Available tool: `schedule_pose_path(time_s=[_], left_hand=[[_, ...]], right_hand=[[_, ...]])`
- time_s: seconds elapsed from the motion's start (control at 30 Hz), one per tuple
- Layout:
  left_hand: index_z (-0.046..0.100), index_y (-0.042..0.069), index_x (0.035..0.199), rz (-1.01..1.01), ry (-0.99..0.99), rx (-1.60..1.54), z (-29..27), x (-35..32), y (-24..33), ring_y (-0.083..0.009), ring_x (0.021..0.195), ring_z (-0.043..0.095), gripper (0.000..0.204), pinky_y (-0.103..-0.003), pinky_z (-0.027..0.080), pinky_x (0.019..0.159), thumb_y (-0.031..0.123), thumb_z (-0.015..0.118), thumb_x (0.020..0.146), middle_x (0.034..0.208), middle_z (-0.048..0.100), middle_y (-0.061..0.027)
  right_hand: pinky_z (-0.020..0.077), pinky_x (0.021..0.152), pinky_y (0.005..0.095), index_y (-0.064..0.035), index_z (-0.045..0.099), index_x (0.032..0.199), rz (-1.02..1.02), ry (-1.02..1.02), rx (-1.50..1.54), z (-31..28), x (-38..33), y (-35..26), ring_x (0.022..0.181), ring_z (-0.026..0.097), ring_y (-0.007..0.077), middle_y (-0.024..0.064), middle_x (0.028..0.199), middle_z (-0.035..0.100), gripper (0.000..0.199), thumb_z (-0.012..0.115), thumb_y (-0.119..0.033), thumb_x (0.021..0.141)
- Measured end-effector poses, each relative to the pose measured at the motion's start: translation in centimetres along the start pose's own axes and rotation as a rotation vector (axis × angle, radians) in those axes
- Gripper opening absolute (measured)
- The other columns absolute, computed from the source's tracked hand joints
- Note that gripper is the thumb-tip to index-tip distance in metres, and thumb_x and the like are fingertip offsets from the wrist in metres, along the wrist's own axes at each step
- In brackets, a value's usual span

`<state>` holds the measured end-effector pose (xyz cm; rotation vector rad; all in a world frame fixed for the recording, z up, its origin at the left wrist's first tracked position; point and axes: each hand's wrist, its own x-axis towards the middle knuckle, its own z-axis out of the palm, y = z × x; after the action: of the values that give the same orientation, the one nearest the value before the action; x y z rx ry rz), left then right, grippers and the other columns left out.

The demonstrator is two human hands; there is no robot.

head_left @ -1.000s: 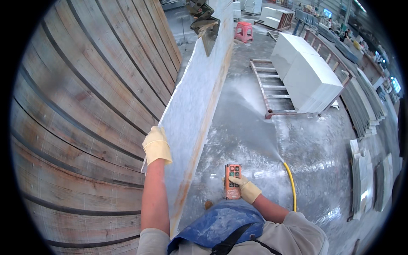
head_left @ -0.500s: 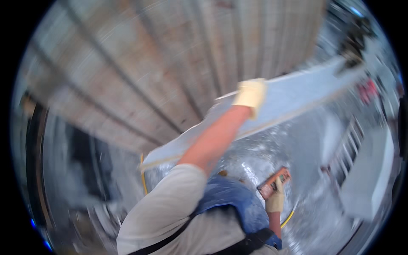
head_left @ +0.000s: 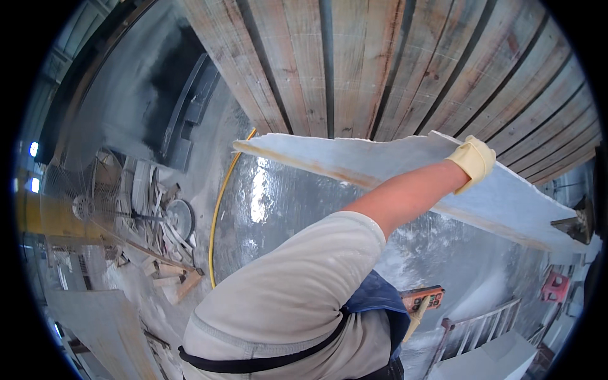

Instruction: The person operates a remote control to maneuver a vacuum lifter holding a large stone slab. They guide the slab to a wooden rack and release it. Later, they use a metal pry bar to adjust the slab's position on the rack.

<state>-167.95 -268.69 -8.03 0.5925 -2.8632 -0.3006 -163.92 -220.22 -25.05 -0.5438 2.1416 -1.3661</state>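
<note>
My left arm reaches across, and the cream-gloved left hand [head_left: 474, 161] is closed over the upper edge of a thin, pale grey stone slab [head_left: 380, 155]. The slab has a jagged upper edge and brown staining along its lower side; it stands beside a slatted wooden surface [head_left: 354, 69]. Low down near my body, my gloved right hand [head_left: 415, 322] grips an orange handheld remote control [head_left: 423, 297] with dark buttons. My blue apron and sleeve hide part of that hand and the right forearm.
A yellow hose [head_left: 217, 218] runs over the wet floor [head_left: 278, 196]. Left are a caged fan [head_left: 82, 206] and scrap strips and wood offcuts [head_left: 180, 282]. A metal rack [head_left: 487, 326] and a red plastic stool [head_left: 555, 287] stand right. A dark bracket [head_left: 573, 225] meets the slab's right end.
My view has swung left, so the slab and wooden slats appear turned and the fan area shows. The left hand stays on the slab's edge; the right still holds the remote control.
</note>
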Motion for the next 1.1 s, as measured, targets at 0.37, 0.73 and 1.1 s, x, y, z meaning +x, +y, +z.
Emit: schedule_pose_path(time_s=[0.37, 0.73, 1.1], left_hand=[[0.080, 0.009, 0.106, 0.002, 0.206, 0.148, -2.2, -0.1, -4.0, -0.0335, 0.105, 0.080, 0.038, -0.046, 0.066, 0.083, 0.006, 0.088, 0.069, 0.109, 0.081, -0.0164], [0.071, 0.005, 0.115, -0.152, 0.091, -0.023, -2.4, 5.5, -7.1, -0.0461, 0.106, 0.072, 0.053, -0.056, 0.054, 0.092, 0.055, 0.055, 0.108, 0.107, 0.077, -0.0263], [0.071, 0.004, 0.115, -0.219, 0.116, -0.002, -1.8, 5.9, -10.6, -0.0465, 0.102, 0.072, 0.052, -0.056, 0.055, 0.090, 0.054, 0.058, 0.107, 0.105, 0.076, -0.0269]], right_hand=[[0.0572, 0.103, 0.0376, -0.0042, 0.059, 0.147, 0.162, 0.123, 0.552, 2.5, 2.1, -5.0, 0.116, 0.068, 0.0200, 0.0092, 0.132, 0.068, 0.040, 0.064, -0.023, 0.112], [0.0657, 0.087, 0.0436, -0.0084, 0.065, 0.137, 0.380, 0.265, 0.981, 2.5, 2.8, -6.6, 0.104, 0.075, 0.0232, 0.0118, 0.122, 0.076, 0.047, 0.082, -0.028, 0.098], [0.0632, 0.085, 0.0397, -0.0040, 0.068, 0.127, 0.353, 0.372, 1.021, 3.8, 2.9, -7.2, 0.097, 0.075, 0.0218, 0.0096, 0.110, 0.076, 0.038, 0.079, -0.028, 0.100]])
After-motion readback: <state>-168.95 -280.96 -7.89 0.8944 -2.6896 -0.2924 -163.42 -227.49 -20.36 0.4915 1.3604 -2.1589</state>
